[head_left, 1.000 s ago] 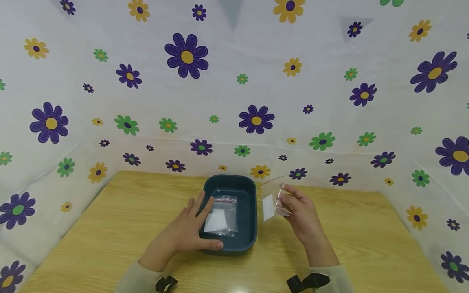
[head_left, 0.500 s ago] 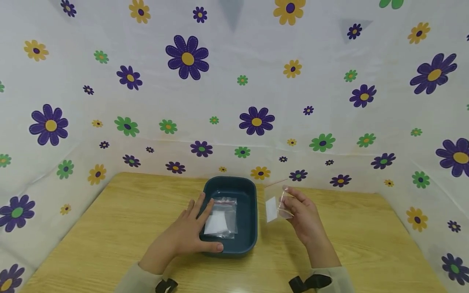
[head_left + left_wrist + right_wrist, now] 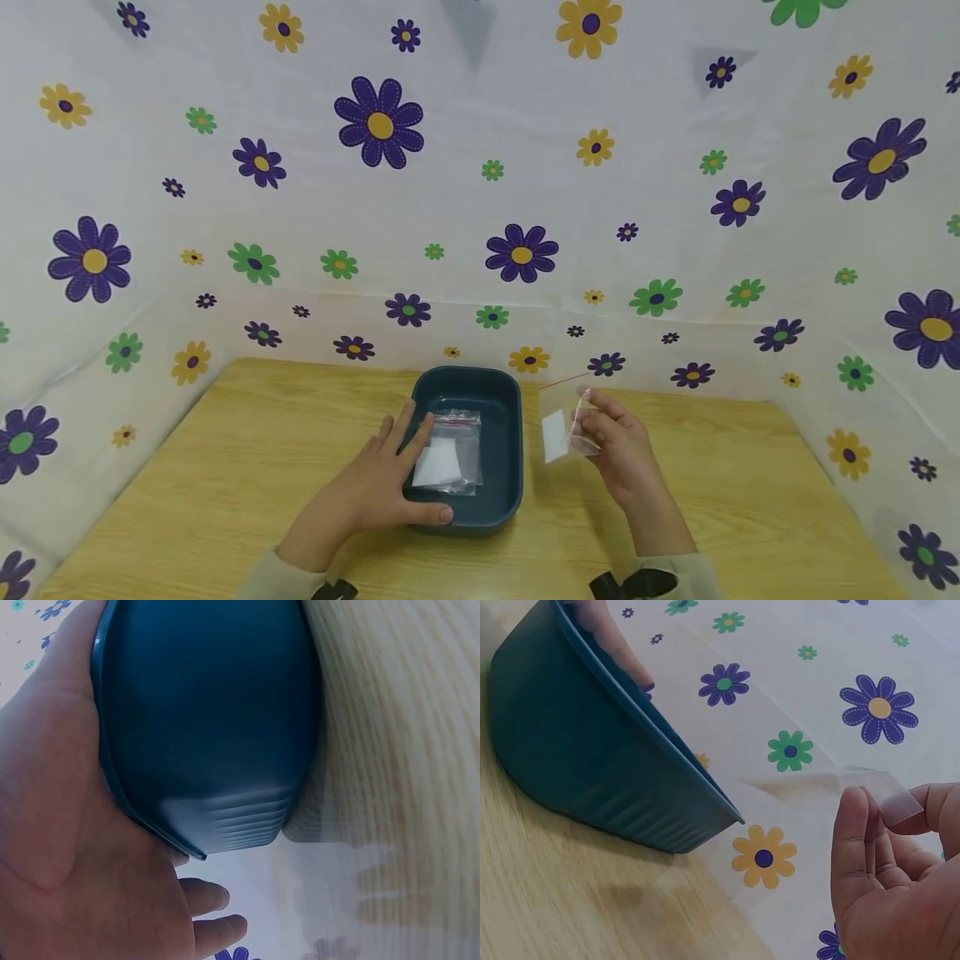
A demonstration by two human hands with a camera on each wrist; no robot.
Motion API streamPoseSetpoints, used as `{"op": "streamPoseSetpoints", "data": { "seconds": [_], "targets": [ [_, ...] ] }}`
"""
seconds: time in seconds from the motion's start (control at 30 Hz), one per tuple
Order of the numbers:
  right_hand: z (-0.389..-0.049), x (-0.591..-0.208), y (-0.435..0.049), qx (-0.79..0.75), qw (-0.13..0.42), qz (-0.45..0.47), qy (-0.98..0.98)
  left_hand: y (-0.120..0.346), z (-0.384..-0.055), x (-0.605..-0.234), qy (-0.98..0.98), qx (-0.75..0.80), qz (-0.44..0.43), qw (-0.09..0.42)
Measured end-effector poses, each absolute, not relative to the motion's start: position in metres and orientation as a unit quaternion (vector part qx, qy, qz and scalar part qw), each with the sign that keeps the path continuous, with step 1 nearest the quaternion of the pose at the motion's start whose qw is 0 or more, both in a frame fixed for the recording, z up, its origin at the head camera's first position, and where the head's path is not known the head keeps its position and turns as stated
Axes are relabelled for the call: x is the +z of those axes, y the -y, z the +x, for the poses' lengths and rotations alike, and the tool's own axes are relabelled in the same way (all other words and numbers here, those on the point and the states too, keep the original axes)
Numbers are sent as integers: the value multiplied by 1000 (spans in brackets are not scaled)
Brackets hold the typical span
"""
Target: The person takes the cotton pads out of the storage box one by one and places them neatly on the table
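A dark teal rectangular tub [image 3: 501, 467] stands on the wooden table. Inside it lie clear zip-lock bags [image 3: 467, 454] with a white label patch. My left hand [image 3: 367, 492] rests on the tub's left rim with fingers spread and straight; in the left wrist view the palm [image 3: 90, 847] lies along the rim. To the right of the tub, my right hand [image 3: 622, 450] pinches a clear zip-lock bag [image 3: 555, 433] with a red seal line and a white patch, held up above the table. The right wrist view shows the bag [image 3: 810, 784] nearly edge-on between thumb and fingers.
The wooden table [image 3: 750, 492] extends to both sides of the tub. A white cloth [image 3: 450, 192] printed with purple, yellow and green flowers rises behind the table and along its sides. Black straps [image 3: 637, 583] sit at both wrists.
The bag in my right hand has shifted slightly to the right and turned a little. My left hand stays on the tub's rim. The whole view has tilted slightly up.
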State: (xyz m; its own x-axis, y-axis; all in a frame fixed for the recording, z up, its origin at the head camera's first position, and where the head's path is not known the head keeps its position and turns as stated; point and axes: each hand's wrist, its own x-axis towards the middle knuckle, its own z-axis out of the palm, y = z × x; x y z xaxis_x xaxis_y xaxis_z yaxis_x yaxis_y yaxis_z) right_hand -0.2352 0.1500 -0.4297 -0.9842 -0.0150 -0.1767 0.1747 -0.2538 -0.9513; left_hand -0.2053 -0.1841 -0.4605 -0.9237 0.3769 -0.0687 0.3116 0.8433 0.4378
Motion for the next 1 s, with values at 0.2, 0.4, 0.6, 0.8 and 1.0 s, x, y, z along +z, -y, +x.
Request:
{"op": "streamPoseSetpoints", "data": {
  "seconds": [0.2, 0.4, 0.6, 0.8, 1.0],
  "targets": [
    [-238, -436, -150, -789, 65, 69, -607, 184, -206, -461, -958, 209, 182, 72],
    [-239, -442, -149, -796, 69, 72, -596, 189, -206, -462, -963, 186, 185, 61],
    [-242, -448, -146, -793, 69, 69, -602, 193, -207, -458, -964, 186, 181, 61],
    [-244, -460, -140, -785, 78, 73, -611, 194, -208, -460, -964, 188, 175, 68],
    [-245, -477, -134, -764, 82, 77, -635, 193, -206, -456, -964, 188, 173, 70]
  ]
}}
